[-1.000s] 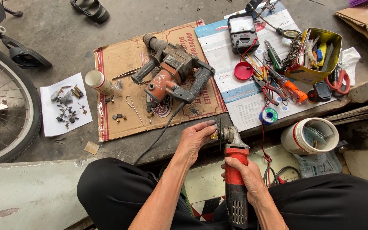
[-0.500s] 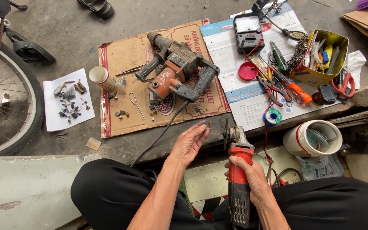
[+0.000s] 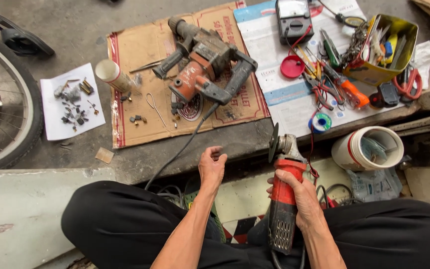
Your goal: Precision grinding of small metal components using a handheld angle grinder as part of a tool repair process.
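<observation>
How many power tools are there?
2. The red grinder is in the right hand; the big drill lies on the cardboard. More may be hidden.

This looks like a street-side repair workshop set up on bare concrete ground point(image 3: 75, 20). A worn rotary hammer drill point(image 3: 202, 67) lies on flattened cardboard point(image 3: 135, 124), small metal parts point(image 3: 73, 102) are spread on a white sheet of paper point(image 3: 51, 127), and a yellow tin of hand tools point(image 3: 381, 47) stands beside pliers point(image 3: 319, 87), a multimeter point(image 3: 294, 20) and a solder spool point(image 3: 320, 122). A bicycle wheel point(image 3: 6, 104) stands at the left edge
</observation>
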